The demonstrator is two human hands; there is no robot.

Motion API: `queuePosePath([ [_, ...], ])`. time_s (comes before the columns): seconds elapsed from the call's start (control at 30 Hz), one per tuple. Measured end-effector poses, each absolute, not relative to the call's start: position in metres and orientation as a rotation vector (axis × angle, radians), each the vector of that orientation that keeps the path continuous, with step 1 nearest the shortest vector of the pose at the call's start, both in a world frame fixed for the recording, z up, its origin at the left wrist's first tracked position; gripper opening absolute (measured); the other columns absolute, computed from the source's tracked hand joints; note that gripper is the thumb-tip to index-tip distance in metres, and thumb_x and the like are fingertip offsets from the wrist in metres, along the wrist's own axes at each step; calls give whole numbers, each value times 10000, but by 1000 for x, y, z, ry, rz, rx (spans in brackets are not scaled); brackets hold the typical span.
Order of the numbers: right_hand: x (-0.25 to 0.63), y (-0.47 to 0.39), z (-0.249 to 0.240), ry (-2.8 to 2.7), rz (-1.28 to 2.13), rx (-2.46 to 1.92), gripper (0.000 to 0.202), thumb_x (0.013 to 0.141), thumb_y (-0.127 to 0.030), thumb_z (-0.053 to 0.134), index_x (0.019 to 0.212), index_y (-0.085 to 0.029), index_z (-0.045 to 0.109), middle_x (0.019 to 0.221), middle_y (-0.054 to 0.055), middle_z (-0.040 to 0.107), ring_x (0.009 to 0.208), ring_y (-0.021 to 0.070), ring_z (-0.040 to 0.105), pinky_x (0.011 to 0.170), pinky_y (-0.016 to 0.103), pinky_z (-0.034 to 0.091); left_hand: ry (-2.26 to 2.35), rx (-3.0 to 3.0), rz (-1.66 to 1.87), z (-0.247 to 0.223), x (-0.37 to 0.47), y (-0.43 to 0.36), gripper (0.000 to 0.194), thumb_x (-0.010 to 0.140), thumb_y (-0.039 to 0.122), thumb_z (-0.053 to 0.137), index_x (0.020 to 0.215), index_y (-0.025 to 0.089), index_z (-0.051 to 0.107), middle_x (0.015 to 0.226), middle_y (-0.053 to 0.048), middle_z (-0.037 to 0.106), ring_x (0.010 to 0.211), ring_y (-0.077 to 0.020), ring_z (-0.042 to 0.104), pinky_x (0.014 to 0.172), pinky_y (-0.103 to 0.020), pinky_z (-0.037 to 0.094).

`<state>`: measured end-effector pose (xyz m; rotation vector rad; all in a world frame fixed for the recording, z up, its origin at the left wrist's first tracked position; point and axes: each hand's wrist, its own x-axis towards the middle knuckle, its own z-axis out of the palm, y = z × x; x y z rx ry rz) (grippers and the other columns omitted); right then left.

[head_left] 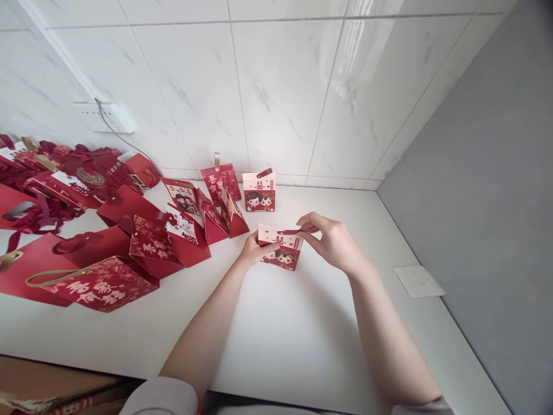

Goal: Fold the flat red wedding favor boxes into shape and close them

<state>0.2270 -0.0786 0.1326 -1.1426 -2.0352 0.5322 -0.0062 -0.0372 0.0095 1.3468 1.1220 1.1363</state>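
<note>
A small red and cream gift box [286, 258], printed with two cartoon figures, stands on the white table in front of me. My left hand [254, 249] grips its left side, thumb across the front. Above the box's right corner, my right hand [325, 233] pinches the end of the dark red ribbon handle [288, 231] at the top. A matching gift box [260, 196] with a ribbon handle stands behind, near the wall. To its left is a red gift box [221, 181] with a gold loop.
Many red gift boxes [101, 282] with ribbon handles crowd the left side of the table [298, 340]. A white square [418, 281] lies at the right edge by a grey panel [484, 173]. A socket strip [106, 117] with a cable sits by the tiled wall. A cardboard box [56, 383] is lower left.
</note>
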Motion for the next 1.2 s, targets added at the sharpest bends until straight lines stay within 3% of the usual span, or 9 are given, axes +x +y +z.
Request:
queuePosePath([
  [0.33, 227, -80, 133, -2010, 553, -1188, 122, 922, -256, 569, 887, -267, 685, 899, 14, 741, 796, 194, 688, 712, 321, 530, 1122, 1354, 1139, 12, -6, -38, 507, 573, 422, 878, 948, 138, 691, 961, -111, 767, 910, -297, 721, 772, -387, 588],
  [0.63, 225, -81, 134, -1976, 553, -1299, 90, 868, -216, 607, 901, -277, 664, 874, -6, 757, 795, 205, 710, 681, 322, 526, 1107, 1315, 1114, 13, -5, -40, 554, 558, 427, 886, 995, 141, 703, 1016, -118, 764, 954, -310, 718, 803, -401, 593],
  [0.77, 228, -85, 138, -2009, 582, -1428, 187, 847, -202, 630, 1008, -295, 658, 867, -7, 767, 771, 218, 712, 615, 316, 505, 1081, 1301, 1124, 14, -5, -40, 555, 562, 423, 887, 1002, 141, 703, 1024, -121, 764, 958, -310, 718, 818, -410, 594],
  [0.9, 230, -86, 138, -2020, 560, -1428, 226, 852, -300, 665, 1078, -277, 662, 943, 29, 760, 849, 235, 707, 651, 333, 515, 1068, 1295, 1117, 13, -5, -40, 553, 573, 411, 886, 1018, 141, 699, 1038, -120, 761, 980, -311, 714, 818, -398, 597],
  [1.0, 226, -85, 138, -2002, 516, -1350, 128, 906, -317, 602, 982, -261, 689, 988, 31, 740, 898, 215, 686, 717, 331, 511, 1058, 1293, 1110, 12, -4, -39, 561, 579, 410, 884, 1030, 137, 695, 1041, -121, 761, 986, -310, 713, 807, -387, 602],
  [1.2, 221, -88, 145, -2023, 464, -1429, 147, 921, -248, 563, 869, -249, 701, 895, -2, 747, 770, 178, 663, 648, 288, 447, 1112, 1285, 1082, 13, -4, -40, 595, 557, 433, 888, 1027, 128, 685, 1048, -120, 760, 965, -292, 721, 809, -366, 598],
])
